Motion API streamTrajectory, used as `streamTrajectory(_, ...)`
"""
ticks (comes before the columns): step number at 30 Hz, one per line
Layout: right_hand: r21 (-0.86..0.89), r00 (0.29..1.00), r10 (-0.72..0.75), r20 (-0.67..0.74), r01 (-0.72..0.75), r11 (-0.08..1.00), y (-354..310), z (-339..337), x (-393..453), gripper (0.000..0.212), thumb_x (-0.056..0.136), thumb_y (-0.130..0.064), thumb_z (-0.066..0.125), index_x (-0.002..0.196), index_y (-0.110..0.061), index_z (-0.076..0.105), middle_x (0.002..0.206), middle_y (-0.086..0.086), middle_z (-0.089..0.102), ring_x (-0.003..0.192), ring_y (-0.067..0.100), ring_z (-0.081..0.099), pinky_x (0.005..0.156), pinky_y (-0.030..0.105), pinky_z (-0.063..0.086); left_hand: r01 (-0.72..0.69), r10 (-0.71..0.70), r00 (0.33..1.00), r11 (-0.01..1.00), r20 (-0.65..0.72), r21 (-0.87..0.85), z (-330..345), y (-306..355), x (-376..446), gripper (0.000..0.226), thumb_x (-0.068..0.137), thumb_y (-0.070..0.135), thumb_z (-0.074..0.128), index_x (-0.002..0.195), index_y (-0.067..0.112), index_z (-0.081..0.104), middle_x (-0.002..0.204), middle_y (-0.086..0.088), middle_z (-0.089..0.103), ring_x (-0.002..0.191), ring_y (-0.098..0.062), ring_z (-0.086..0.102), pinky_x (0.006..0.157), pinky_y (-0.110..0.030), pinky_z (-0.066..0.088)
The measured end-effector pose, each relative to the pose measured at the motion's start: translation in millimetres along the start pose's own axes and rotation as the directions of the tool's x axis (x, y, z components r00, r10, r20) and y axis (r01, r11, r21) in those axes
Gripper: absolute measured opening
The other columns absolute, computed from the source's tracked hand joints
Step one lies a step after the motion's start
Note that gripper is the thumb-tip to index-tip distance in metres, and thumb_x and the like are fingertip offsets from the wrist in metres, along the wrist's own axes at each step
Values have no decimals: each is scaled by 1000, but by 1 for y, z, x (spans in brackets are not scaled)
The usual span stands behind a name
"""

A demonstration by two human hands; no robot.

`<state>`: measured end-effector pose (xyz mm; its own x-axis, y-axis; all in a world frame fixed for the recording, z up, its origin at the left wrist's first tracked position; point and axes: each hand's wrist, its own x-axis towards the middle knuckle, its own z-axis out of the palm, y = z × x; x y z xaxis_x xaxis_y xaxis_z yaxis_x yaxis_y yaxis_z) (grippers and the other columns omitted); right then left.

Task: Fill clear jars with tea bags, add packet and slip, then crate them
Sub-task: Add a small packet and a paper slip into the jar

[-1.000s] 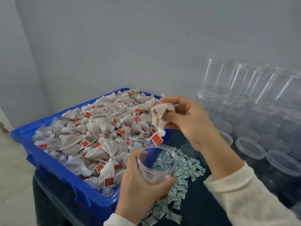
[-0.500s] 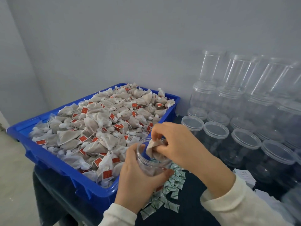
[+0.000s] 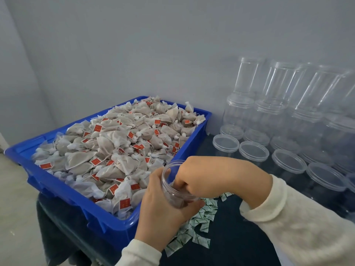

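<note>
Low in the middle of the frame the left hand point(image 3: 163, 204) wraps its fingers and thumb around a clear jar point(image 3: 175, 186), holding it tilted with its mouth toward the upper left. The right hand point(image 3: 199, 175) reaches into that mouth; its fingers are buried inside the jar and blurred by the plastic, so whether they pinch anything or lie loose cannot be told. Brownish stuff shows through the jar's lower wall, too smeared to make out clearly. Left of the hands, a blue crate point(image 3: 63, 191) is heaped with tea bags point(image 3: 119, 143), many with small red tags; its near corner is hidden behind the left wrist. Under and below the hands a scatter of small green-and-white packets point(image 3: 199, 225) lies on the dark table point(image 3: 236, 244), partly covered by the left hand and its cream sleeve point(image 3: 141, 253). On the right side of the frame stand empty jars point(image 3: 288, 162) with open rims, and behind them, against the grey wall point(image 3: 134, 45), more jars are stacked in tall columns point(image 3: 247, 79); the rightmost ones are cut off by the frame edge and their outlines blend into one another. The right sleeve point(image 3: 299, 223) runs off the lower right corner.
</note>
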<state>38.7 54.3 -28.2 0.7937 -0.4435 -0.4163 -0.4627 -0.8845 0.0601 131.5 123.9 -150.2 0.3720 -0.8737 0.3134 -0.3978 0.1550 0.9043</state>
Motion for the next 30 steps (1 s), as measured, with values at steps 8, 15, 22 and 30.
streamTrajectory(8, -9, 963, 5, 270, -3, 1000, -1, -14, 24, 15, 96, -8, 43, 96, -10, 58, 76, -2, 50, 65, 10, 45, 56, 20, 33, 26, -26, 1000, 999, -4, 48, 1, 2, 0, 85, 33, 69, 74, 105, 62, 29, 105, 27, 53, 97, 19, 47, 69, -10, 40)
streamTrajectory(15, 114, 979, 10, 202, -33, 993, 4, -16, 20, 29, 94, -2, 41, 109, -6, 65, 87, 0, 59, 75, 15, 52, 61, 24, 41, 22, -22, 1000, 1000, -19, 0, 0, 2, 1, 85, 33, 68, 77, 107, 55, 37, 103, 27, 55, 94, 18, 51, 68, -12, 42)
streamTrajectory(22, 669, 832, 258, -492, 171, 724, 41, 11, -36, 23, 95, -15, 57, 95, -32, 72, 85, -12, 74, 76, 3, 68, 64, 13, 53, 25, -25, 1000, 999, -5, -44, -4, 5, 1, 93, 34, 75, 79, 113, 43, 41, 110, 22, 56, 96, 12, 54, 80, -16, 42)
streamTrajectory(30, 792, 674, 689, -266, -255, 554, 31, 180, 0, 32, 86, -43, 67, 112, -26, 70, 97, -14, 58, 88, -1, 55, 78, 16, 41, 1, 0, 999, 1000, -36, 16, 0, 5, -3, 101, 36, 67, 75, 125, 33, 40, 115, 20, 53, 104, 2, 52, 83, -13, 38)
